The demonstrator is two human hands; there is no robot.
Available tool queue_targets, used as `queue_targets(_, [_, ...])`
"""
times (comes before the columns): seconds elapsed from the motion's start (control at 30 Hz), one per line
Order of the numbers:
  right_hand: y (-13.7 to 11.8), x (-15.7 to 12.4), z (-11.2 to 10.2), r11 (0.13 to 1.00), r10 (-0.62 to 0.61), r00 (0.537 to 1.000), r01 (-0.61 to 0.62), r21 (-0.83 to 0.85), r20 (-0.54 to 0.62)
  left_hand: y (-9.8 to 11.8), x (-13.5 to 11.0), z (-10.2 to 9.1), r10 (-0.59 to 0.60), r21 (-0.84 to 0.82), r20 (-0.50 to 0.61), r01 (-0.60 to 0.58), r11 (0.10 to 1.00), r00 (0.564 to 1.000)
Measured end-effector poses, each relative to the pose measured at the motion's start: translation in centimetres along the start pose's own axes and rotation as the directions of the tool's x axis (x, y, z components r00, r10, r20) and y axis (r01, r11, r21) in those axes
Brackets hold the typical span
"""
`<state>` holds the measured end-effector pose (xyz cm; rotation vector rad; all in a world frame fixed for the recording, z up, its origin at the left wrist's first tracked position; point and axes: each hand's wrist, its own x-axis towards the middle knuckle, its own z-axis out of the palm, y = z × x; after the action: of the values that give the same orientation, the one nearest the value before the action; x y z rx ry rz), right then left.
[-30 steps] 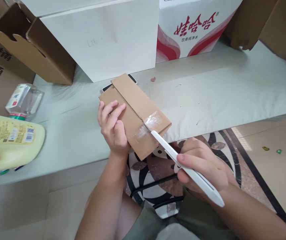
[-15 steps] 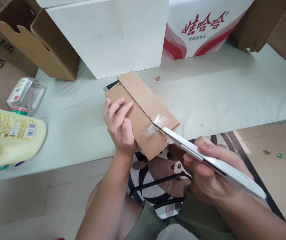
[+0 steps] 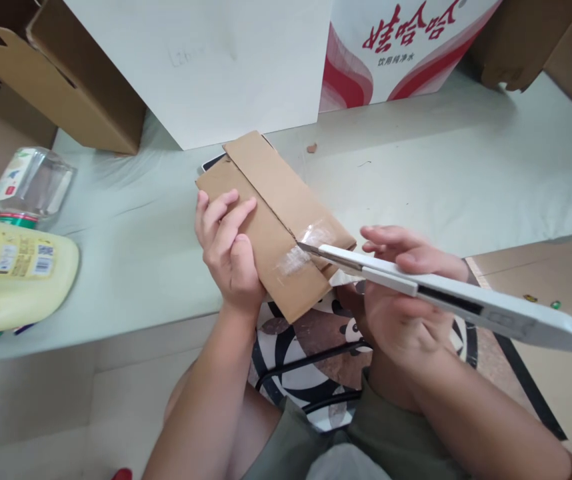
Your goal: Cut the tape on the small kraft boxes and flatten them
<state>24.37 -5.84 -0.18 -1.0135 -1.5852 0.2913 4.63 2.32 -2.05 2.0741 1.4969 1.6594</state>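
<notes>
A small brown cardboard box [image 3: 276,193] lies at a slant over the table's front edge, with clear tape [image 3: 311,235] across its seam near the lower end. My left hand [image 3: 231,247] grips the box from its left side, fingers lying over the top. In my right hand [image 3: 411,287] is a white utility knife [image 3: 446,300], its blade tip touching the taped seam. A dark, flat object with a light rim [image 3: 213,162] shows from behind the box's upper left corner; most of it is hidden.
White cartons [image 3: 246,60] stand along the back, one with red print [image 3: 411,53]. An open brown carton [image 3: 86,87], a clear bottle [image 3: 41,183] and a yellow jug [image 3: 21,273] are at the left. Another brown carton [image 3: 531,40] stands at the back right.
My right hand has turned the knife flatter, its rear end swinging up and to the right, while the tip stays at the seam. The whole view has shifted slightly.
</notes>
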Motion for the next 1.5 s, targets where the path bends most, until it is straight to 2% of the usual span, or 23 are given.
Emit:
queue_targets(0.07, [-0.4,0.8,1.1,0.989,-0.013,0.991,0.033,0.143,-0.136,-0.1,-0.1,0.0,0.005,-0.039,0.007,-0.005,0.999,1.000])
queue_targets(0.1, [-0.6,1.1,1.5,0.979,-0.017,0.988,0.048,0.197,-0.153,-0.1,-0.1,0.0,0.010,-0.063,0.011,-0.009,0.998,1.000])
queue_targets(0.13, [-0.8,1.3,1.6,0.975,-0.028,0.993,0.053,0.218,-0.118,-0.2,-0.1,-0.1,0.015,-0.081,0.014,-0.013,0.997,1.000])
queue_targets(0.23, [-1.1,1.5,1.4,0.990,-0.070,0.997,0.066,0.125,0.027,-0.2,-0.1,-0.2,0.013,-0.067,0.014,-0.012,0.998,1.000])
queue_targets(0.3, [-1.1,1.4,1.2,0.996,-0.090,0.993,0.089,0.022,0.075,-0.2,0.0,-0.2,0.005,-0.024,0.011,-0.004,1.000,1.000])
queue_targets(0.47, [-1.3,0.8,1.2,0.993,-0.079,0.996,0.082,-0.080,0.039,0.1,0.0,-0.1,0.004,-0.023,-0.014,-0.005,1.000,1.000])
queue_targets(0.63, [-1.9,0.7,1.1,0.991,-0.043,0.997,0.051,-0.127,0.067,0.4,0.0,0.1,-0.026,-0.035,-0.014,0.025,0.999,1.000])
queue_targets(0.83, [-1.8,0.3,1.7,0.990,-0.094,0.994,0.088,-0.110,-0.052,0.2,-0.1,-0.2,-0.003,-0.087,0.003,0.003,0.996,1.000])
queue_targets(1.07, [-1.9,0.0,1.7,0.984,-0.142,0.983,0.127,-0.128,-0.119,0.2,-0.3,0.0,0.044,-0.064,-0.038,-0.047,0.997,0.998])
queue_targets(1.23, [-1.9,-0.2,1.1,0.976,-0.183,0.977,0.167,-0.139,-0.113,0.3,-0.3,0.0,0.063,-0.056,-0.037,-0.065,0.996,0.997])
queue_targets(1.3, [-1.5,-0.2,1.0,0.962,-0.263,0.945,0.241,-0.131,-0.195,0.3,-0.3,-0.1,0.061,-0.052,-0.037,-0.063,0.997,0.997])
queue_targets(1.4, [-0.5,0.2,1.2,0.929,-0.368,0.834,0.346,-0.129,-0.411,0.3,-0.2,-0.2,0.053,-0.039,-0.020,-0.054,0.998,0.998])
queue_targets(1.43, [0.0,0.4,1.2,0.934,-0.351,0.818,0.337,-0.114,-0.456,0.3,-0.2,-0.3,0.053,-0.036,-0.009,-0.053,0.998,0.999])
queue_targets(1.5, [0.8,0.7,1.1,0.969,-0.237,0.840,0.242,-0.054,-0.487,0.3,-0.2,-0.4,0.049,-0.041,0.010,-0.048,0.998,0.999])
